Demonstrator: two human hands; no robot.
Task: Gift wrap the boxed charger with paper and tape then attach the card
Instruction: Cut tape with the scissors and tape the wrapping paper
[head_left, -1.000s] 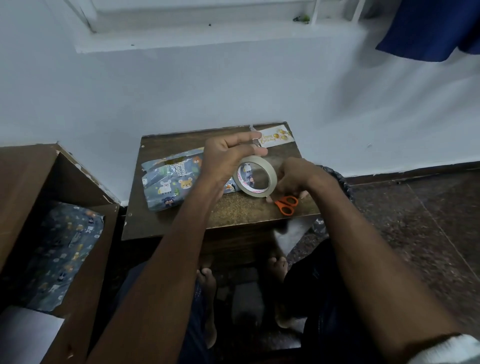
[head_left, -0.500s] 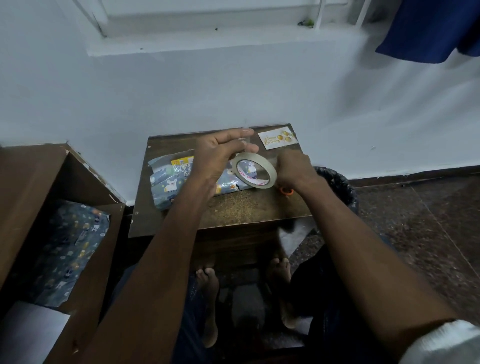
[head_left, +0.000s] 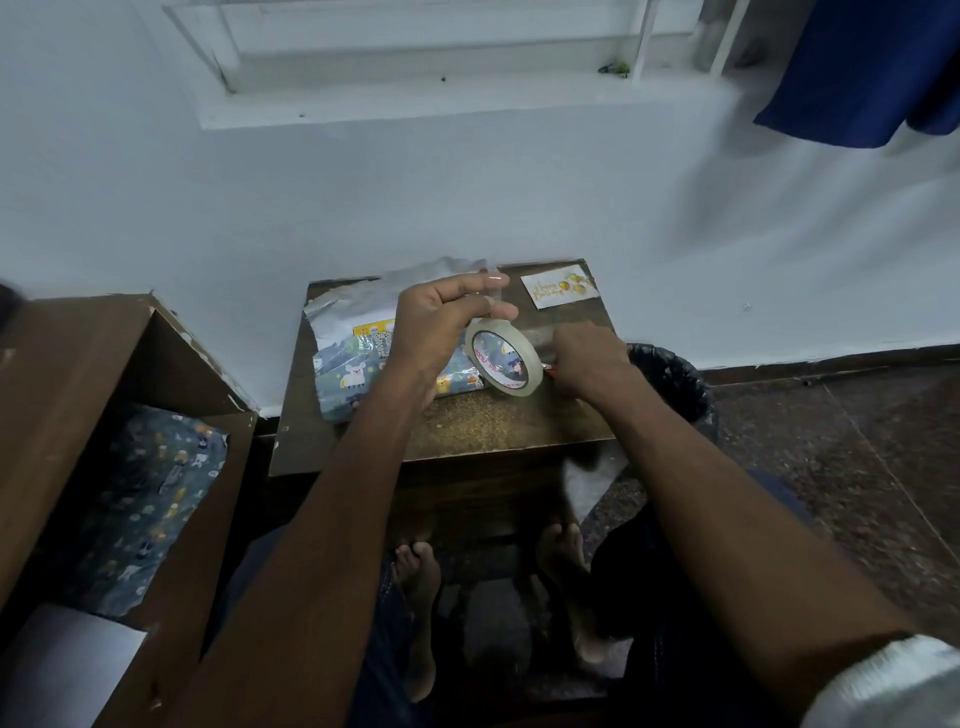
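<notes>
Wrapping: partly wrapped box (head_left: 384, 371) lies on small wooden table (head_left: 467, 426), paper loose at back.
Tape roll (head_left: 503, 358): held above box.
Left hand (head_left: 441, 327): pinches tape.
Right hand (head_left: 587, 358): fingers curled; what it grasps unclear.
Card (head_left: 560, 287): table's far right corner.

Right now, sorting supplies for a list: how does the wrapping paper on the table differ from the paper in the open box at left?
The wrapping paper on the table is folded round the boxed charger and better lit. The paper in the open box lies loose, flat and in shadow. Both are blue with small cartoon prints.
</notes>
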